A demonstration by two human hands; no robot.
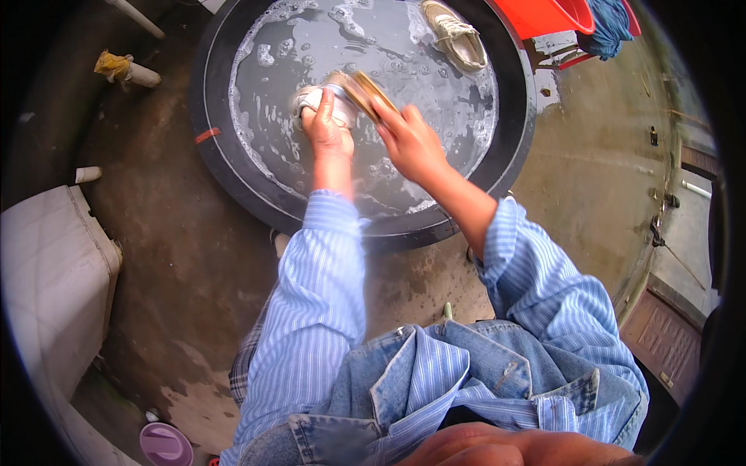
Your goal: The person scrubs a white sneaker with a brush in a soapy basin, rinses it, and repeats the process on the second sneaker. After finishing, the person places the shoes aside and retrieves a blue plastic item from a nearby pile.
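Note:
A light-coloured shoe (pixel 341 105) is held by my left hand (pixel 327 131) above soapy water (pixel 373 169). My right hand (pixel 411 140) grips a wooden scrubbing brush (pixel 371 96), its far end against the shoe. Both the brush and the shoe look blurred, and the bristles cannot be made out. A second, cream lace-up shoe (pixel 457 38) lies at the upper right inside the round black tub (pixel 215 157), partly in the water. Foam clings along the waterline.
Beyond the tub's right rim stands a red plastic basin (pixel 545 17) beside blue cloth (pixel 606 29). On the left are a white box-like object (pixel 52 279) and a pipe stub wrapped in yellow (pixel 128 70). A purple lid-like object (pixel 166 444) lies lower left on the wet concrete floor (pixel 175 303).

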